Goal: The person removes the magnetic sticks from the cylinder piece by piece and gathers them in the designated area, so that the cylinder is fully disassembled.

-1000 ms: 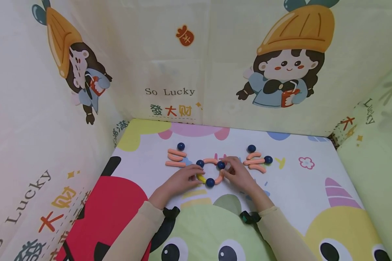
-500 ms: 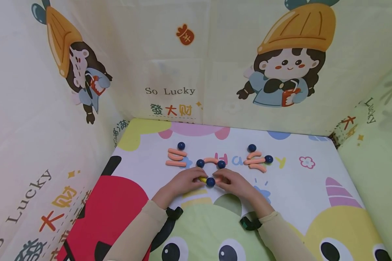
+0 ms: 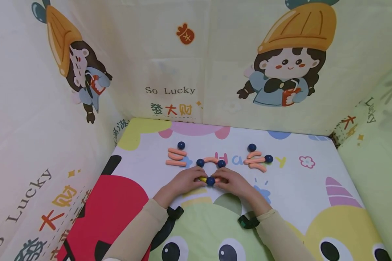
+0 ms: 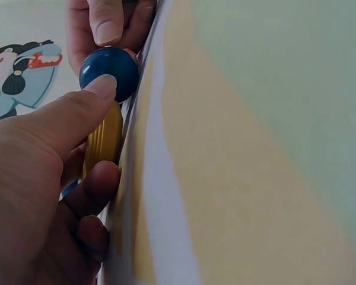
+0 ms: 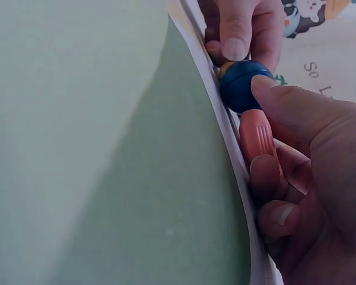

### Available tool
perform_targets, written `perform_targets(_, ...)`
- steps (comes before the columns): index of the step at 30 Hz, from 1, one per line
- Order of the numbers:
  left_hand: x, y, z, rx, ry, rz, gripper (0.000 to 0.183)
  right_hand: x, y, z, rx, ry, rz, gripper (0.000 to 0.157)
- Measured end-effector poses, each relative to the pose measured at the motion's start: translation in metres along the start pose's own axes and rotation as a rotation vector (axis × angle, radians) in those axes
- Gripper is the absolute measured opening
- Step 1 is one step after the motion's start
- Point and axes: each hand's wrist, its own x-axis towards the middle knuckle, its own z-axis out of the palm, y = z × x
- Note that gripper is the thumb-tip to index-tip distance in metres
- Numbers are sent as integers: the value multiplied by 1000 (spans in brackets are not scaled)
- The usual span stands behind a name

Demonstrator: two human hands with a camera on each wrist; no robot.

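Observation:
A dark blue ball (image 3: 210,181) sits at the near end of a small ring of rods and balls on the table. My left hand (image 3: 185,180) grips the yellow rod (image 4: 104,139) on the ball's left, its thumb tip pressed on the ball. From the other side my right hand (image 3: 234,181) holds a ribbed pink rod (image 5: 257,133), and that thumb also touches the ball. Both rods meet the ball, one on either side. Two more blue balls, a left one (image 3: 200,162) and a right one (image 3: 221,164), with a curved pink rod (image 3: 210,160) between them, form the ring's far side.
Left of the ring lie several pink rods (image 3: 175,163) below a blue ball (image 3: 181,145). To its right are more pink rods (image 3: 257,167) with two blue balls (image 3: 252,147). A printed cloth wall (image 3: 222,119) rises behind the table.
My right hand has come down from the ring's far right ball to the near ball. My left hand has shifted slightly, staying at the yellow rod. Over the last half second little moves.

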Motion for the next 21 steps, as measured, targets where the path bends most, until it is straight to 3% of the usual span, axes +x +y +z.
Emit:
perform_targets(14,1,6,-2,-17,39,-14,23,2,-1,1,-17,4,8,28)
perform_targets(21,0,0,-5,-47,4,-20,22,1,-3,-2,-7,7,-17,29)
